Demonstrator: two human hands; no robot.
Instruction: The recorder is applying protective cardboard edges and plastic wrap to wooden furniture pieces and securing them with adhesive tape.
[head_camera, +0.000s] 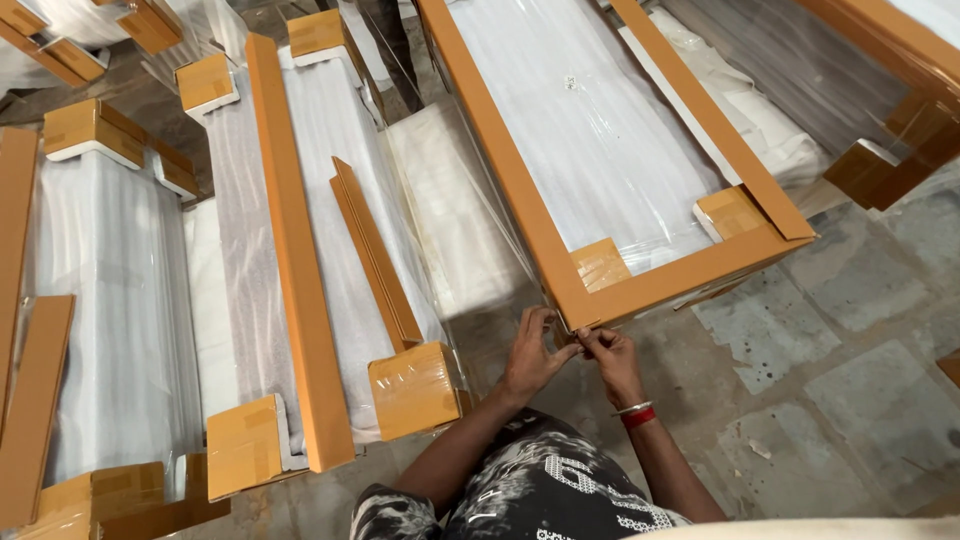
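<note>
A long foam-wrapped panel (590, 130) edged in brown cardboard angle strips runs away from the person, its near corner just above the grip. Both hands meet at that corner: the left hand (530, 352) and right hand (608, 358) are pinched nearly shut on what seems a thin tape end (582, 330), likely to bind the corner strip (690, 272). A similar wrapped panel (300, 260) lies left of the grip.

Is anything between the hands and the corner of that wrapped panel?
Nothing visible. Both the left hand and right hand already meet at the near corner of the cardboard-edged wrapped panel, fingertips at its edge.
</note>
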